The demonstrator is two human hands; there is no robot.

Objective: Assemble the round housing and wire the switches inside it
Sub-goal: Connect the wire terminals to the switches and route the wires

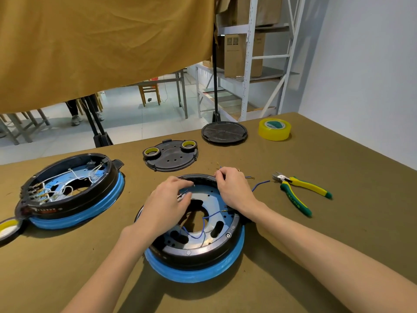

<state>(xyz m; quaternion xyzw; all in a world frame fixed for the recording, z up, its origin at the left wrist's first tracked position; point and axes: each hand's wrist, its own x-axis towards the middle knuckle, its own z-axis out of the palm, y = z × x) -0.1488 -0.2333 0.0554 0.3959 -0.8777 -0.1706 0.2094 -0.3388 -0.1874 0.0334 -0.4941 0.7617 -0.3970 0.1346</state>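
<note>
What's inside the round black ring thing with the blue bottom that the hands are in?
Inside the round black housing with the blue band lie thin blue wires on a blue metal plate with dark holes. The left hand and right hand cover the far part.

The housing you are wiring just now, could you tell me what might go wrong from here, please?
1. Both the left hand and the right hand work inside the round housing, so it may slide on the table.
2. The blue wires cross loosely over the central opening and might snag or pull off.
3. The cutters lie near the right forearm and could get knocked.
</note>
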